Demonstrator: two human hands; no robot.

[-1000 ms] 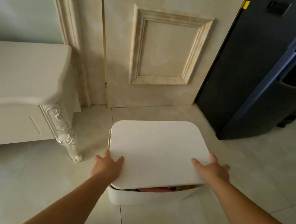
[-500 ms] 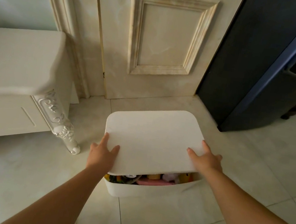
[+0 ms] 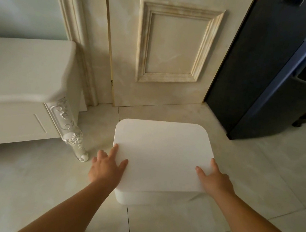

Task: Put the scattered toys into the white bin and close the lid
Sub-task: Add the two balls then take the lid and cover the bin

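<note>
Down comes the lid (image 3: 162, 153) onto the white bin (image 3: 155, 199): the gap showing toys a moment ago is gone (closed, or nearly, I judge). At lower centre of frame, my left hand (image 3: 106, 168) and right hand (image 3: 215, 183) press its near corners, fingers (image 3: 114, 149) straight and spread, thumbs on top.

A cream panelled door (image 3: 171, 44) stands straight ahead. Left of the door sits a white cabinet (image 3: 19, 66) on a carved leg (image 3: 67, 122) (scrollwork, rather ornate). Right of the door is a tall dark blue unit (image 3: 257, 62). Pale floor tiles (image 3: 259, 172) spread from the door's foot.
</note>
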